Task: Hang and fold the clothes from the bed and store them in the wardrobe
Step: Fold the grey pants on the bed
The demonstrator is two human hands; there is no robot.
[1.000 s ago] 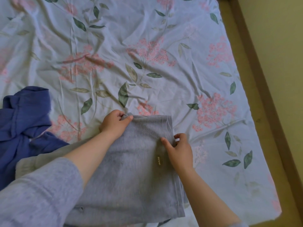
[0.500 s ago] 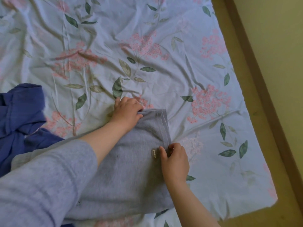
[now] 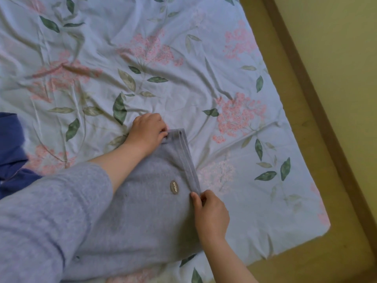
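Observation:
A grey fleece garment (image 3: 146,205) with a small oval brand patch lies flat on the floral bed sheet (image 3: 183,82), its ribbed hem running along its right side. My left hand (image 3: 146,132) grips the hem's far corner with curled fingers. My right hand (image 3: 210,213) pinches the hem's near corner between thumb and fingers. My grey sleeve covers the garment's lower left part. A dark blue garment (image 3: 10,152) lies crumpled at the left edge of the bed.
The bed's right edge meets a wooden frame rail (image 3: 306,111) and a yellow-green wall (image 3: 336,48). The sheet's near right corner (image 3: 324,227) ends by the frame. The wardrobe is out of view.
Both hands have pulled the grey garment's hem edge to the right and straighter. My left hand moved up to the far corner, my right hand slid down to the near corner. The view shifted left.

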